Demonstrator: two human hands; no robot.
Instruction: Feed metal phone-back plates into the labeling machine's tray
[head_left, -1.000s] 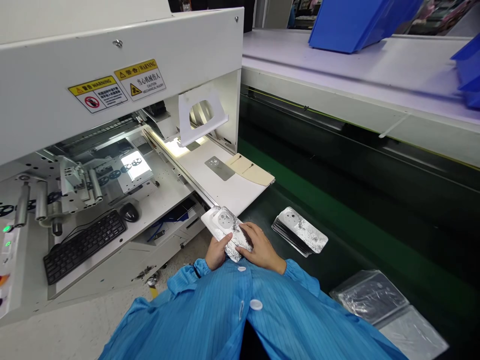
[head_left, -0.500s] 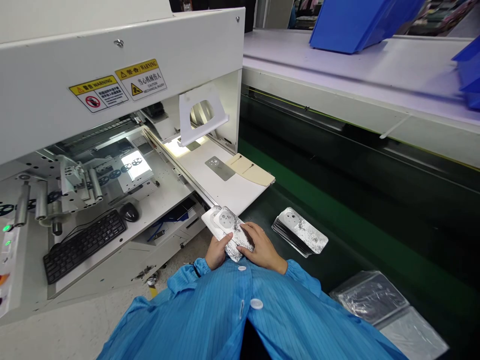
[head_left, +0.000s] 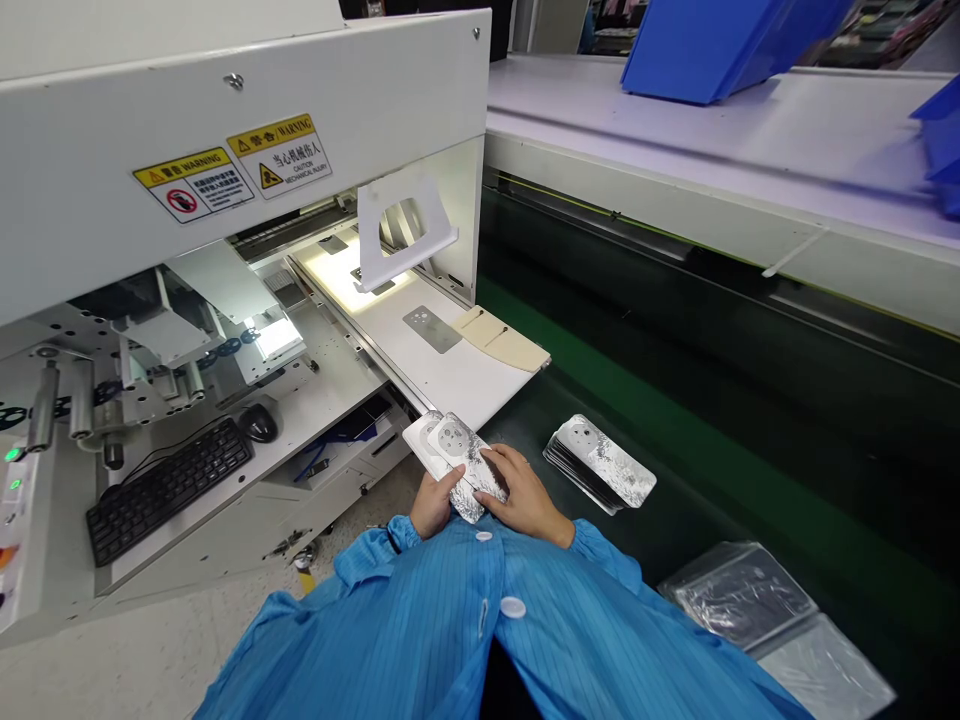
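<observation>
Two silver-white phone back panels (head_left: pixel 466 455), each with a round camera area, overlap in front of my body. My left hand (head_left: pixel 435 500) grips them from the left, its thumb lying on top. On the other side, my right hand (head_left: pixel 529 500) is closed on the front panel's right edge. A stack of similar panels (head_left: pixel 600 462) lies on the dark green belt to the right of my hands. Beyond my hands, a grey panel (head_left: pixel 433 330) with camera holes rests on the machine's white feed plate (head_left: pixel 465 392), beside a cream-coloured pad (head_left: pixel 504 340).
The white machine (head_left: pixel 300 130) with warning labels stands at left and ahead. A keyboard (head_left: pixel 169 490) and mouse (head_left: pixel 258 424) sit on its ledge. Clear plastic bags (head_left: pixel 750 600) lie at lower right on the belt (head_left: pixel 675 420). Blue bins (head_left: pixel 697 50) stand on the shelf.
The grey panel on the feed plate has shifted slightly away, toward the lit machine opening. The machine's inner mechanism at left has moved. My hands and the held panels are still.
</observation>
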